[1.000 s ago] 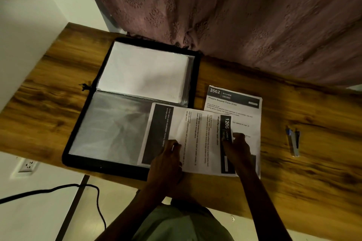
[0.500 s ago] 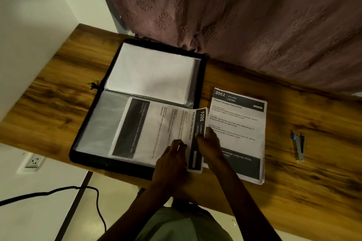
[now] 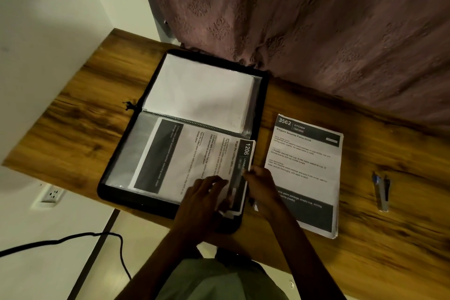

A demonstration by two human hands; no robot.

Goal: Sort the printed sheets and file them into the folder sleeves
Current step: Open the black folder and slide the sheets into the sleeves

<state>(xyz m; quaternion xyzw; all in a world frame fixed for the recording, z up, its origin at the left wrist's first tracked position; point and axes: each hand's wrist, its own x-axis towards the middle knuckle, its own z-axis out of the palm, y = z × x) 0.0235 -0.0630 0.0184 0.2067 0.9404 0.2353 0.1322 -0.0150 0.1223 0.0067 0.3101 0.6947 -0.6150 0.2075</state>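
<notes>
A wall socket [image 3: 52, 194] and a trailing black cable [image 3: 73, 238] sit below the left end of a wooden table [image 3: 73, 129], where a black zip folder [image 3: 146, 205] lies open with its spine running across, so both clear sleeves face up. The far sleeve [image 3: 202, 90] holds a white sheet, while the near sleeve [image 3: 131, 153] appears to be taking the printed sheet headed "1206" [image 3: 185, 161], turned sideways to match the pocket's open right-hand edge. Most of that sheet lies over the near sleeve, with only its dark header strip still past the folder's right rim. The left hand [image 3: 202, 200] rests on the paper with fingers spread and lightly bent, seemingly pinning sheet and plastic so neither buckles. The right hand [image 3: 264, 186] pinches the header edge between thumb and fingers, placed to feed it leftward. Just beside the folder waits the stack of remaining printed sheets [image 3: 309, 165], topped by "3562 Kitchen", kept within reach for the next pick. Two pens [image 3: 381, 190] lie well apart at the right, and a mauve curtain [image 3: 316, 19] hangs behind.
</notes>
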